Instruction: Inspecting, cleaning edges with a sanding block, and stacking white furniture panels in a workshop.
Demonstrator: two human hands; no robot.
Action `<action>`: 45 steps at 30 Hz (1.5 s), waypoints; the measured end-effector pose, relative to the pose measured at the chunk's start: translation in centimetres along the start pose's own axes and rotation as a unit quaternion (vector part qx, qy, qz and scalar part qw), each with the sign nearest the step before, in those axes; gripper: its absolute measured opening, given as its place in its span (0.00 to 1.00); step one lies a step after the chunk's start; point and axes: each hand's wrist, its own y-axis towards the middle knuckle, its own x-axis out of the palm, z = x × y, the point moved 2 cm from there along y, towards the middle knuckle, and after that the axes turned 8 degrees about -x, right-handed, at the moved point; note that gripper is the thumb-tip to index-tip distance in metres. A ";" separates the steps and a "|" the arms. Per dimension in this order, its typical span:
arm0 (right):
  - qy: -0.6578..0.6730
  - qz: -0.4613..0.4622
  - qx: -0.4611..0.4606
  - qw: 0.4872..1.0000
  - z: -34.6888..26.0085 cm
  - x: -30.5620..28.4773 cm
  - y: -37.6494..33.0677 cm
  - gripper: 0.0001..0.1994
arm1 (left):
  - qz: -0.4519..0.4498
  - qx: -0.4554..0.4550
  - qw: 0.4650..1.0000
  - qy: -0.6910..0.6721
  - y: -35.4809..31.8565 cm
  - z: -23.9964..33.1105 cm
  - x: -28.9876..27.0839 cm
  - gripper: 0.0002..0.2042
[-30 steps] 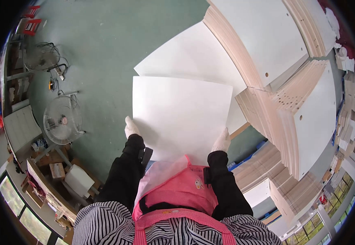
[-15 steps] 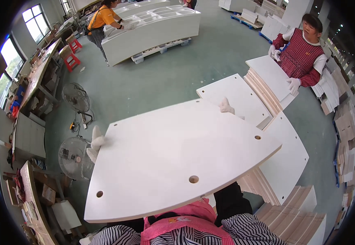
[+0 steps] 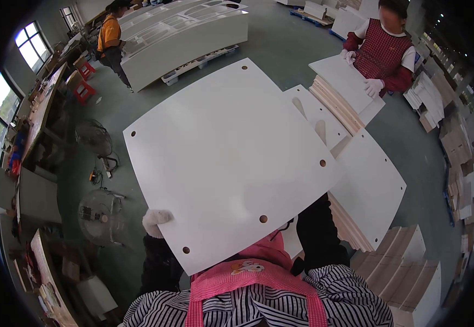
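Note:
A large white panel (image 3: 226, 147) with curved edges and several drilled holes is held up in front of my chest, tilted toward me. My left hand (image 3: 157, 222), in a white glove, is closed round its lower left edge. On the far right edge the blurred gloved fingers of my right hand (image 3: 321, 131) show; the rest of that hand is behind the panel. My right sleeve goes under the panel. To the right lies a stack of similar white panels (image 3: 370, 185), with another holed panel (image 3: 316, 111) just beyond my right fingers.
Across the stacks a co-worker (image 3: 381, 54) in gloves rests both hands on a white board (image 3: 346, 82). Stacked boards (image 3: 397, 261) stand at lower right. Two floor fans (image 3: 101, 215) and a workbench (image 3: 46, 109) are on the left. Another person (image 3: 110, 41) works beside a long white cabinet (image 3: 188, 52).
The panel has swung up and turned, its far edge rising. My left hand has moved nearer to me along with its edge. The right fingers now show lower along the right edge.

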 end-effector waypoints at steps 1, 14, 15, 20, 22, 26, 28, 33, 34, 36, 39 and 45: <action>-0.050 -0.037 -0.048 0.997 -1.2 -1.3 1.1 0.36 | 0.002 -0.010 1.000 0.006 0.3 -0.2 0.3 0.37; -0.482 -0.491 -0.264 0.676 -8.8 16.6 -8.0 0.35 | -0.064 -0.034 0.996 -0.058 6.3 -3.4 3.6 0.29; -0.525 -0.470 -0.271 0.655 -8.2 15.6 -7.0 0.35 | -0.027 -0.038 0.997 -0.059 6.0 -3.4 3.7 0.29; -0.701 -0.218 -0.282 0.618 -9.8 -0.6 6.9 0.29 | -0.028 -0.043 0.999 0.015 5.2 -1.7 3.4 0.31; -0.789 -0.227 0.191 0.538 -10.2 -6.8 9.7 0.24 | -0.018 -0.023 0.997 0.065 5.0 -0.8 2.7 0.31; -0.779 -0.064 -0.221 0.583 -13.2 -2.0 5.4 0.27 | 0.024 0.013 0.992 0.120 5.2 0.2 1.8 0.30; -0.622 -0.247 -0.232 0.706 -11.2 4.7 0.2 0.35 | 0.031 -0.001 0.989 0.147 5.3 -0.1 2.2 0.29; -0.515 -0.455 -0.289 0.667 -2.9 18.1 -9.0 0.35 | 0.053 -0.066 0.978 0.193 3.8 -0.1 3.8 0.31; -0.520 -0.444 -0.285 0.671 -2.0 17.4 -8.8 0.36 | 0.048 -0.095 0.969 0.223 3.1 0.2 3.8 0.31; -0.510 -0.416 -0.310 0.686 -0.2 15.1 -7.9 0.36 | 0.032 -0.133 0.955 0.264 2.0 0.5 3.5 0.31; -0.603 -0.283 -0.242 0.705 1.1 7.6 -4.8 0.38 | 0.004 -0.146 0.944 0.297 0.4 0.3 2.5 0.28; -0.802 -0.109 0.002 0.587 1.7 3.7 -5.2 0.40 | 0.040 -0.220 0.917 0.331 0.2 -0.1 0.9 0.28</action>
